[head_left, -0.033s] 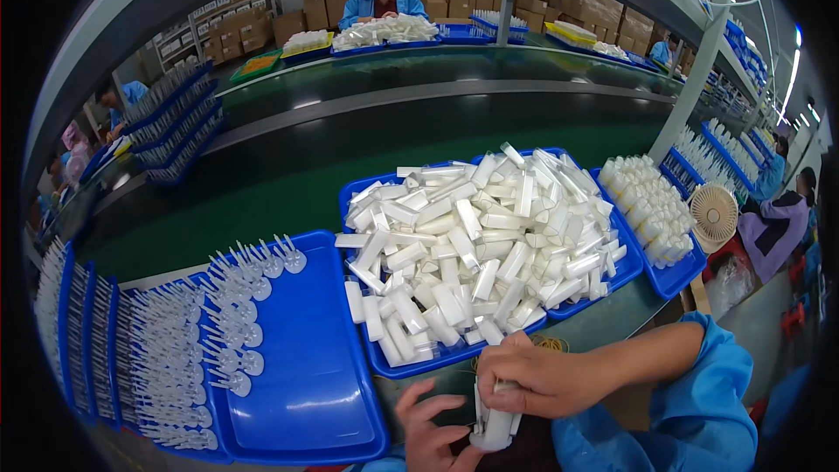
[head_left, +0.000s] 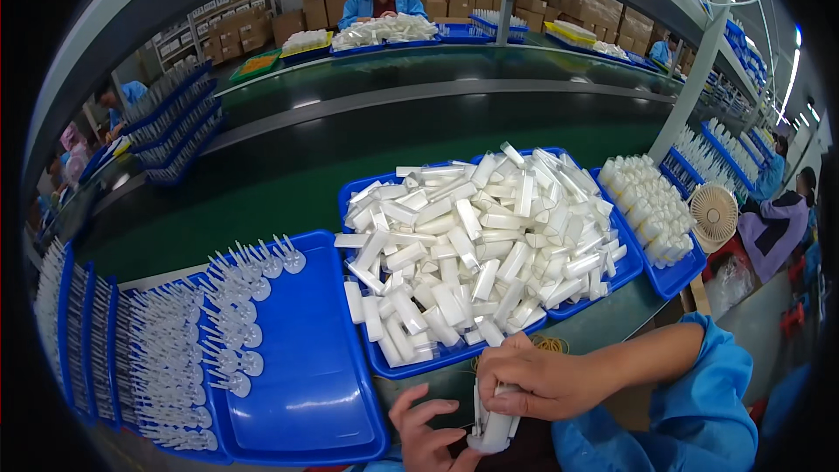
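At the lower middle, my right hand (head_left: 533, 382) is closed round the upper part of a white plastic part with a round base (head_left: 494, 433). Thin upright pieces run along the part's sides, and my fingers hide its top. My left hand (head_left: 424, 431) is just left of it, fingers spread and bent. Its fingertips come near the round base; whether they touch I cannot tell. Just beyond my hands, white rectangular pieces with clear film (head_left: 463, 253) are heaped over blue trays (head_left: 411, 370).
On the left, a blue tray (head_left: 306, 376) holds clear round-based pronged parts (head_left: 249, 332) along its left side; similar filled trays stand beside it. White cylindrical parts (head_left: 647, 205) fill a tray at right, near a round fan (head_left: 714, 214). A green conveyor belt (head_left: 288, 157) and a post (head_left: 690, 96) lie beyond.
My left hand has shifted slightly left, its fingers a little farther from the white part. My right hand keeps its hold in nearly the same place.
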`<state>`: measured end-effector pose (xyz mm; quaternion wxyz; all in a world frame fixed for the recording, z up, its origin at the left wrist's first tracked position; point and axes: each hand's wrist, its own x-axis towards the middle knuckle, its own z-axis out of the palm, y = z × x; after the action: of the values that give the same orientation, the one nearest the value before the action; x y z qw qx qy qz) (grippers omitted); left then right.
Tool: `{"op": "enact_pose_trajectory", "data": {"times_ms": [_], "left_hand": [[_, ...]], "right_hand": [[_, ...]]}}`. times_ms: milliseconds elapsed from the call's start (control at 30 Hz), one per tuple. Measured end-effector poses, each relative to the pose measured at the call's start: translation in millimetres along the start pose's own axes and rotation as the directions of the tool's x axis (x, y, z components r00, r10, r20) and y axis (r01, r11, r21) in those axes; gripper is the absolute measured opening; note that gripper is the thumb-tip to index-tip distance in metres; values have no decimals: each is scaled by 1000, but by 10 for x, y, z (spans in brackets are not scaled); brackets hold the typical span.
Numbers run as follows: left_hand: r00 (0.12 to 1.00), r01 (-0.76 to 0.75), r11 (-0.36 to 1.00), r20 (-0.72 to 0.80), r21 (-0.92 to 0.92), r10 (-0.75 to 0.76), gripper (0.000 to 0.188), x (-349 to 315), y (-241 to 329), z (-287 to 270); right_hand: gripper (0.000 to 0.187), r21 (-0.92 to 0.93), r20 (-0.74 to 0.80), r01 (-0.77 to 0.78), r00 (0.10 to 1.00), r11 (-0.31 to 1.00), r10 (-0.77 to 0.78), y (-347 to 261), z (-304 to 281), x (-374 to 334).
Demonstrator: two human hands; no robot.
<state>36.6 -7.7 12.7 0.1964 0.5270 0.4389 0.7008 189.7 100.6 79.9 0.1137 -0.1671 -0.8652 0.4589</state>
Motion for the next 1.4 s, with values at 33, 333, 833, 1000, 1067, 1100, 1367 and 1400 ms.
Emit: {"op": "enact_pose_trajectory", "data": {"times_ms": [33,333,833,1000,1067,1100,1367,1400], "left_hand": [[995,-18,998,101,59,12,16,4,-12,-44],[976,66,998,207,13,-67,25,67,-185,-143],[967,-41,997,255,64,24,18,160,-82,-226],[930,-71,990,367,123,22,15,180,-102,-185],[923,-87,988,384,125,33,16,186,-114,-163],[914,-95,986,403,137,32,16,191,-112,-155],[878,-80,990,479,117,14,12,195,-73,-114],[882,-79,991,470,103,22,12,196,-82,-105]], "right_hand": [[20,47,38,-34,999,998,33,-7,-9,-4],[44,-802,-397,-270,907,532,-139,429,-591,598],[16,-326,-338,-3,934,945,-114,220,-444,474],[19,478,-166,-122,960,870,226,302,-403,280],[25,716,-104,-127,953,687,284,295,-368,248],[28,812,-68,-124,951,570,303,296,-356,241],[21,858,27,-152,967,490,253,369,-292,156],[19,869,35,-139,975,474,221,395,-304,137]]}}
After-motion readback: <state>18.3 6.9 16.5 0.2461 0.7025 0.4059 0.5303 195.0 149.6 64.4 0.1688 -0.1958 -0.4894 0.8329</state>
